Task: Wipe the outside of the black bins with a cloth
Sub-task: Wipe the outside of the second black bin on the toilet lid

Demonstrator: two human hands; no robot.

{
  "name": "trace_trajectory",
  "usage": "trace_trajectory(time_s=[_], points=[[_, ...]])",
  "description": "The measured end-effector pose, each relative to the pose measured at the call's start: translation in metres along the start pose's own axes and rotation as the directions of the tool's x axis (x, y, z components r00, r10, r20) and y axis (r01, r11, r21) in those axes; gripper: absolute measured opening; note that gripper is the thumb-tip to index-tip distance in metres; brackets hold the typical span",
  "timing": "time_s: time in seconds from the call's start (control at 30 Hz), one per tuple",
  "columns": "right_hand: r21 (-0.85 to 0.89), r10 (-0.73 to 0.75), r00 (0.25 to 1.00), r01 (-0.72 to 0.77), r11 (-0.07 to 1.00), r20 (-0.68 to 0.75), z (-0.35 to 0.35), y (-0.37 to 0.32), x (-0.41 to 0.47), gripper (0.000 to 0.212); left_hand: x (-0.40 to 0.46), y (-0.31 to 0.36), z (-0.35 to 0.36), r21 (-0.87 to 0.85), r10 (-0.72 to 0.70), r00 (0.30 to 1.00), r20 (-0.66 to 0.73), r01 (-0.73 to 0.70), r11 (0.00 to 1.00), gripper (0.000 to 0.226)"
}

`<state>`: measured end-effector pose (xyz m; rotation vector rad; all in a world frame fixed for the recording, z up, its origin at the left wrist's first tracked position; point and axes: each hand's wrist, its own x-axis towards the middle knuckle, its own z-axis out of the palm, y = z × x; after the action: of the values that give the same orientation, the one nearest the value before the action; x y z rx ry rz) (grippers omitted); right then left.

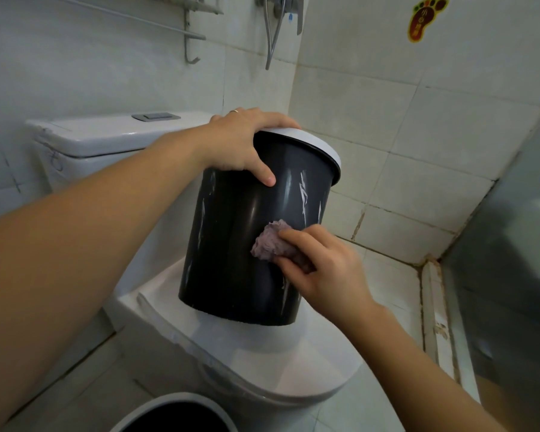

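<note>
A black bin point(231, 244) with a white rim stands tilted on the closed toilet lid point(262, 353). My left hand point(240, 141) grips its rim from above, thumb down the bin's side. My right hand point(321, 266) holds a crumpled purple-grey cloth point(270, 241) and presses it against the bin's outer wall, low on the right side. Pale streaks show on the bin's wall. A second black bin point(175, 416) with a pale rim sits on the floor at the bottom edge, only its top visible.
The white toilet tank point(106, 138) is behind the bin. Tiled walls surround the corner, with a metal rack point(187, 29) and shower hose point(273, 35) above. A grey glass panel point(512, 244) stands on the right. Tiled floor lies on both sides of the toilet.
</note>
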<state>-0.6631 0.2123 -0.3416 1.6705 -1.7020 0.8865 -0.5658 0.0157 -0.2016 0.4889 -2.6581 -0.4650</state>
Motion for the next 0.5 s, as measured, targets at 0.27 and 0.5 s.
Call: trace_trajectory(time_s=[0.27, 0.5], points=[[0.058, -0.265, 0.922, 0.260, 0.964, 0.280, 0.000, -0.004, -0.043, 0.021, -0.005, -0.005, -0.003, -0.001, -0.006, 1.000, 0.009, 0.006, 1.000, 0.087], [-0.060, -0.033, 0.998, 0.036, 0.998, 0.050, -0.008, 0.004, 0.008, 0.033, -0.005, -0.001, 0.000, 0.021, 0.014, 1.000, -0.007, -0.013, 1.000, 0.090]])
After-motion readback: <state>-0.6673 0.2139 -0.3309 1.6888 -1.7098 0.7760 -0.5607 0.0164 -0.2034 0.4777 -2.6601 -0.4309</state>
